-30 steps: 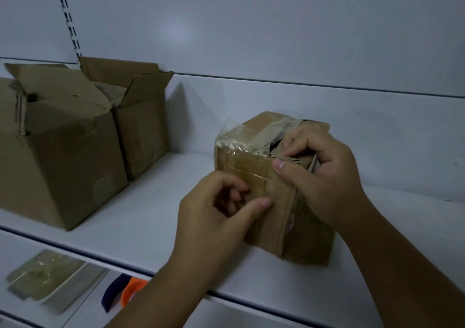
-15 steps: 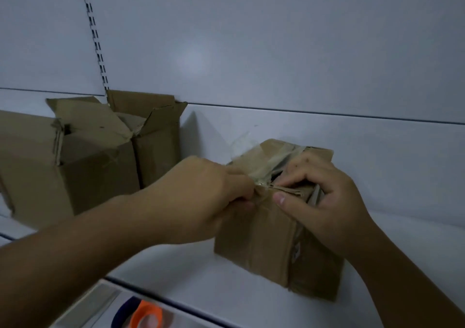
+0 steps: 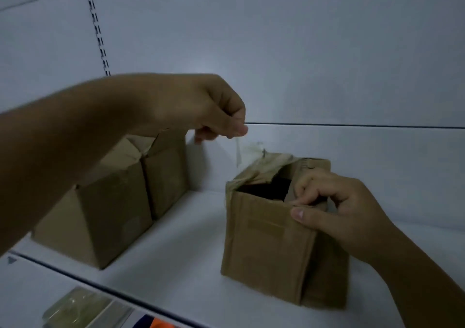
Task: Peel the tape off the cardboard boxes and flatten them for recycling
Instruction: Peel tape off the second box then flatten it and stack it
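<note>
- Head view: a small cardboard box (image 3: 266, 247) stands upright on a white shelf (image 3: 181, 252), right of centre in the frame, its top partly open onto a dark interior.
- The left hand (image 3: 201, 108), raised above and to the left of the box at mid-frame, pinches the end of a clear strip of tape (image 3: 238, 151) between thumb and fingertips. The strip runs down to the box's far top edge, where more tape lies crumpled and yellowed.
- The right hand (image 3: 334, 207), at centre right, grips the box's near right top corner, with the thumb pressed on the outer front face and the fingers curled over the rim.
- Two larger cardboard boxes (image 3: 105, 217) stand side by side at centre left, flaps raised, well apart from the small box. The left forearm crosses in front of them.
- A slotted upright (image 3: 97, 25) climbs the grey back panel at upper left.
- At the bottom left edge, on a lower level, lie flat clear pieces (image 3: 80, 310) and an orange object (image 3: 161, 324), cut off by the frame and too blurred to identify.
</note>
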Motion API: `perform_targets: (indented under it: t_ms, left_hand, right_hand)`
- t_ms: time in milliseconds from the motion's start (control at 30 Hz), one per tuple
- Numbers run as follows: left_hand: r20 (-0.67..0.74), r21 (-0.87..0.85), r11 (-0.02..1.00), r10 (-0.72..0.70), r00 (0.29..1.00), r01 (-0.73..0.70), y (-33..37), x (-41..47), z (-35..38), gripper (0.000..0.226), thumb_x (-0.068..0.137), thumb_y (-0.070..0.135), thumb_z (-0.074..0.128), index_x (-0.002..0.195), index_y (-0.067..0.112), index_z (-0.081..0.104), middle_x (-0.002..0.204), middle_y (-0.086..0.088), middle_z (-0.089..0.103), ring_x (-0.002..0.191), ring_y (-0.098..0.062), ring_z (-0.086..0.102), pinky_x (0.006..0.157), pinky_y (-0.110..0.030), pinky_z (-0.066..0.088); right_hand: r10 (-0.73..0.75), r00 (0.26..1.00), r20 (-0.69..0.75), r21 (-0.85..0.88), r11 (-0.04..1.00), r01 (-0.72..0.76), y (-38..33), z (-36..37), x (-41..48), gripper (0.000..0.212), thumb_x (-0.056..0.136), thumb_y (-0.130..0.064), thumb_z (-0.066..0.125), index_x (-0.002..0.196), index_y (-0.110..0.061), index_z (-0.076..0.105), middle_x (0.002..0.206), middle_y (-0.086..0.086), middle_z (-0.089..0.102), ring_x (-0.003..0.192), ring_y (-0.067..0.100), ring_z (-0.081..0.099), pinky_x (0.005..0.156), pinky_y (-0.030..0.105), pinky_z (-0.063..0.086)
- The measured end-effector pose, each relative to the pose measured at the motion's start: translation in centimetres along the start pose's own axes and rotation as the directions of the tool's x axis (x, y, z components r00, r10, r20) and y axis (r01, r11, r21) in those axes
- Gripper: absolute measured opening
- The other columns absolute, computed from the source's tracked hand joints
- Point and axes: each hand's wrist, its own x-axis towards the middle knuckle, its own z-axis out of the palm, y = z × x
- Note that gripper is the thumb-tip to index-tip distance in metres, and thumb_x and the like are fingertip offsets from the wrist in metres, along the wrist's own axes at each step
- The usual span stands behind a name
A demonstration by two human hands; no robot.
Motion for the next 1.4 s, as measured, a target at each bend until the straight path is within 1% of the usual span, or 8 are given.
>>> perform_targets:
  t_ms: [167,333,467,667,800,1033,1267,1400]
  left_hand:
    - [-0.343,-0.364,0.909,0.072,0.937,-0.203,-3.1,-0.3,6.8,0.065,0.08,0.066,0.042,0.131,0.027,0.045,0.095,-0.009,0.066,0.095,-0.022,0.066,0.078,-0.031,0.054]
    - [-0.565,-0.623,0.678,-0.045,0.824,-0.39,-5.9,-0.5,13.8,0.091,0.056,0.073,0.067,0.128,0.026,0.038,0.121,-0.004,0.06,0.121,-0.016,0.052,0.105,-0.043,0.041]
    - [-0.575,-0.306,0.931,-0.015,0.818,-0.198,-6.8,0.1,15.7,0.078,0.06,0.051,0.08,0.125,0.047,0.038,0.134,0.026,0.043,0.128,-0.005,0.041,0.108,-0.038,0.038]
    - [-0.707,-0.389,0.859,-0.045,0.706,-0.334,-7.3,1.2,16.3,0.064,0.066,0.042,0.077,0.124,0.033,0.051,0.124,0.032,0.052,0.117,0.0,0.051,0.092,-0.017,0.047]
    - [-0.544,-0.483,0.82,-0.006,0.839,-0.307,-8.0,1.6,17.1,0.099,0.056,0.055,0.08,0.136,0.055,0.022,0.141,0.044,0.017,0.125,0.022,0.023,0.095,-0.001,0.03]
    - [-0.423,0.046,0.922,0.367,0.828,-0.385,-7.0,3.6,13.8,0.086,0.056,0.054,0.078,0.131,0.049,0.036,0.139,0.026,0.031,0.136,-0.001,0.017,0.115,-0.038,0.019]
    - [-0.475,0.297,0.866,0.5,0.725,-0.402,-4.2,8.2,15.3,0.072,0.058,0.062,0.073,0.123,0.037,0.055,0.116,0.009,0.052,0.106,-0.008,0.029,0.085,-0.025,0.02]
    - [-0.597,0.296,0.851,0.519,0.612,-0.434,-3.2,8.7,16.8,0.061,0.065,0.062,0.066,0.117,0.031,0.061,0.112,0.007,0.062,0.108,-0.02,0.049,0.096,-0.035,0.022]
  right_hand:
    - [0.017,1.0,0.022,0.048,0.999,-0.018,0.3,-0.6,0.0,0.008,0.063,-0.016,0.075,0.065,-0.023,0.073,0.072,-0.011,0.063,0.073,0.01,0.059,0.07,0.017,0.045]
    - [0.121,0.991,-0.053,0.052,0.992,-0.118,1.6,-0.9,-0.2,0.011,0.077,-0.011,0.065,0.079,-0.018,0.073,0.095,-0.009,0.07,0.1,0.013,0.062,0.088,0.019,0.046]
    - [0.242,0.963,-0.117,0.218,0.952,-0.213,2.4,-0.4,-0.2,0.015,0.078,0.004,0.057,0.074,-0.007,0.066,0.093,-0.002,0.071,0.104,0.017,0.062,0.094,0.026,0.044]
    - [0.208,0.927,-0.312,0.059,0.978,-0.199,2.8,1.6,-0.1,0.016,0.075,-0.01,0.045,0.069,-0.009,0.059,0.084,0.016,0.062,0.087,0.025,0.058,0.082,0.031,0.044]
    - [0.2,0.885,-0.421,-0.051,0.969,-0.243,3.3,1.9,0.2,0.037,0.081,-0.042,0.046,0.062,-0.012,0.057,0.072,0.012,0.058,0.07,0.022,0.056,0.068,0.033,0.046]
    - [0.403,0.817,-0.413,0.0,0.897,-0.442,2.8,-2.5,0.4,0.03,0.09,-0.014,0.058,0.066,-0.019,0.075,0.063,-0.005,0.07,0.06,0.008,0.064,0.056,0.02,0.051]
    - [-0.094,0.759,-0.645,-0.566,0.725,-0.391,-2.7,-4.9,-3.3,0.021,0.092,-0.015,0.056,0.113,-0.017,0.055,0.114,-0.005,0.055,0.102,-0.01,0.051,0.089,0.009,0.043]
    - [-0.315,0.944,-0.101,-0.933,0.36,0.02,-5.7,-3.3,-6.6,0.014,0.083,-0.015,0.062,0.097,-0.014,0.059,0.112,0.003,0.055,0.109,0.014,0.049,0.094,0.025,0.037]
